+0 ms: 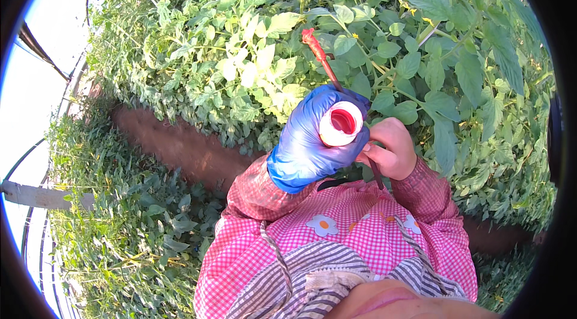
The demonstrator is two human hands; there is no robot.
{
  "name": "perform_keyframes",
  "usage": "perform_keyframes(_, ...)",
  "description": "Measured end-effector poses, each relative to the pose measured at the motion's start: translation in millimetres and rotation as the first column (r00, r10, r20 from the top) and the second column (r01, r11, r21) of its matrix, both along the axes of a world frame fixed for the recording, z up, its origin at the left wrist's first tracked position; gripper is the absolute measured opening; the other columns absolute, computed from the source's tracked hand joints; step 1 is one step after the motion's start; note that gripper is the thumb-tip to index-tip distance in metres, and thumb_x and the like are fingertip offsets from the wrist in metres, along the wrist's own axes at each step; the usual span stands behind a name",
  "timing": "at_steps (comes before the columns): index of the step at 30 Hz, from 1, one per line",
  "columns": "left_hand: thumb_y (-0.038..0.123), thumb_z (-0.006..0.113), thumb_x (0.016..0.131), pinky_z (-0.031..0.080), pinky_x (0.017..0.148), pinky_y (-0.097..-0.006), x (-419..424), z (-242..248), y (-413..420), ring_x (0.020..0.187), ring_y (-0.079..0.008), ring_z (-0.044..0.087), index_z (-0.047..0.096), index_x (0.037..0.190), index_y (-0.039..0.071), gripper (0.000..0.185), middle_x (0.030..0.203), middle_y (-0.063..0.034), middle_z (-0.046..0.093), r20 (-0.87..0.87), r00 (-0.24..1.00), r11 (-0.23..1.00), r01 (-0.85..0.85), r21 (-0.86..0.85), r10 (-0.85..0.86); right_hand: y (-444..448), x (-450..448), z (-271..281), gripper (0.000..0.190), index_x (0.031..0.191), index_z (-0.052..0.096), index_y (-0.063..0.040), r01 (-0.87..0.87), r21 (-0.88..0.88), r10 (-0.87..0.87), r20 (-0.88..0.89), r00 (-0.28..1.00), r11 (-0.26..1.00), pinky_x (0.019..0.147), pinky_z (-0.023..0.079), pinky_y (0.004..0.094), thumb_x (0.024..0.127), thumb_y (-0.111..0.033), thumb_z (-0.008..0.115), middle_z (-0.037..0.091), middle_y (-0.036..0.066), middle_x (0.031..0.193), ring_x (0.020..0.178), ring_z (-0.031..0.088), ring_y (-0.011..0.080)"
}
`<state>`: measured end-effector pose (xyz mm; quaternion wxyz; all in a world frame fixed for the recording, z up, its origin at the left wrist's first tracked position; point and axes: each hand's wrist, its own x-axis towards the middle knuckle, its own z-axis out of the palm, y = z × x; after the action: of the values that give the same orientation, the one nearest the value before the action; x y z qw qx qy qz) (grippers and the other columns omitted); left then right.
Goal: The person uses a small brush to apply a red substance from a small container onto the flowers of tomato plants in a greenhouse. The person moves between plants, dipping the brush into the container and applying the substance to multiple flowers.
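Note:
My left hand (302, 138), in a blue glove, grips a small white bottle (331, 135) whose open mouth faces up and shows red liquid inside. A thin dark stick (332, 74) passes through the same hand, its upper end wrapped in a red-coated tip (314, 45) that points away from me toward the leaves. The stick's lower end comes out below, close to my apron. My bare right hand (391, 150) is against the gloved fingers, its thumb and fingers bent together beside the stick. What lies between those fingertips is too hidden to tell.
Dense tomato plants (252, 53) with yellow flowers (428, 21) rise in front of me, some leaves reaching near my right hand. A bare soil path (180, 143) runs between the rows. Lower foliage (135, 229) grows at left, before a bright sheeted wall (40, 93).

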<state>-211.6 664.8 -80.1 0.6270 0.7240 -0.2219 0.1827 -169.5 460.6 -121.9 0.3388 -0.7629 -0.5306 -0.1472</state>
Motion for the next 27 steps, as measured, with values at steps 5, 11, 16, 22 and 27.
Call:
perform_keyframes(5, 0.009, 0.079, 0.070, 0.051, 0.084, -0.0340, 4, 4, -7, 0.095, -0.0250, 0.064, 0.062, 0.106, 0.008, 0.040, 0.104, -0.0103, 0.064, -0.026, 0.998, 0.998, 0.048, -0.035, -0.048, -1, -2, -1, 0.023, 0.097, 0.056, -0.007, -0.050, 0.162, -0.008, 0.339, 0.941, 0.986, 0.060, 0.044, 0.0410, 0.079, -0.012, 0.070, 0.059, 0.011, 0.093, 0.071, 0.059, 0.0284)
perform_keyframes(11, -0.002, 0.073, 0.073, 0.047, 0.095, -0.0298, 27, -5, -14, 0.112, -0.0171, 0.059, 0.047, 0.136, 0.002, 0.068, 0.121, -0.0097, 0.061, -0.202, 0.976, 0.941, 0.003, -0.338, -0.076, -12, -5, 2, 0.016, 0.097, 0.054, -0.006, 0.046, 0.314, -0.118, 0.212, 0.970, 0.948, 0.065, 0.048, 0.0432, 0.084, -0.012, 0.061, 0.059, 0.013, 0.092, 0.072, 0.059, 0.0300)
perform_keyframes(16, -0.001, 0.074, 0.071, 0.048, 0.094, -0.0317, 101, -23, -10, 0.110, -0.0214, 0.061, 0.057, 0.127, 0.006, 0.058, 0.123, -0.0114, 0.062, 0.103, 0.986, 0.989, -0.124, -0.075, 0.131, -15, -16, 9, 0.019, 0.097, 0.055, -0.003, 0.213, 0.381, -0.272, 0.106, 0.957, 0.900, 0.071, 0.050, 0.0431, 0.086, -0.018, 0.061, 0.061, 0.012, 0.086, 0.074, 0.060, 0.0299)
perform_keyframes(22, 0.031, 0.076, 0.073, -0.001, 0.114, -0.0619, 165, -66, 0, 0.135, -0.0354, 0.042, 0.063, 0.121, 0.020, 0.051, 0.130, -0.0069, 0.061, 0.347, 0.923, 0.798, -0.331, 0.504, 0.164, -11, -26, 18, 0.020, 0.099, 0.056, -0.004, 0.332, 0.376, -0.365, 0.020, 0.931, 0.865, 0.073, 0.050, 0.0427, 0.087, -0.019, 0.062, 0.062, 0.011, 0.087, 0.074, 0.060, 0.0288)
perform_keyframes(27, 0.032, 0.075, 0.075, 0.003, 0.115, -0.0618, 156, -88, 21, 0.124, -0.0299, 0.053, 0.060, 0.123, 0.018, 0.052, 0.122, -0.0086, 0.063, 0.183, 0.979, 0.823, -0.181, 0.538, 0.096, 3, -22, 38, 0.018, 0.099, 0.056, -0.003, 0.439, 0.271, -0.456, -0.001, 0.890, 0.857, 0.069, 0.051, 0.0404, 0.087, -0.014, 0.064, 0.063, 0.012, 0.083, 0.071, 0.061, 0.0279)
